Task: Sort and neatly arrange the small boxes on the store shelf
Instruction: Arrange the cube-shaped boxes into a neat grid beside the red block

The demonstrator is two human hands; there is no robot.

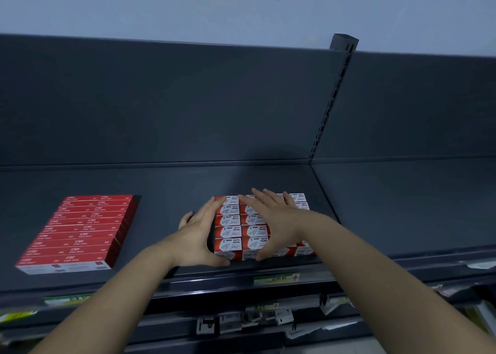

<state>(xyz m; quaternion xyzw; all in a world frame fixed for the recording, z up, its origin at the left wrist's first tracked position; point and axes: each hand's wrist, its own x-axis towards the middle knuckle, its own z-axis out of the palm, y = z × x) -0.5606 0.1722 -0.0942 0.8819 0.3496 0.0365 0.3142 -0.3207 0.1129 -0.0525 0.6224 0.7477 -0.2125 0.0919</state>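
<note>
A tight block of small red-and-white paper clip boxes [233,223] lies on the dark grey shelf [171,192], right of centre. My left hand [198,235] presses flat against the block's left side, thumb along its front edge. My right hand [271,219] lies flat on top of the block with fingers spread, the thumb down at the front edge. It hides part of the right rows. A second neat block of longer red boxes [77,233] sits at the left of the shelf, apart from both hands.
A slotted upright post [332,96] divides this shelf from a neighbouring shelf [402,206] on the right. Price labels [276,279] run along the shelf's front edge, and more tags hang on the lower shelf rails below.
</note>
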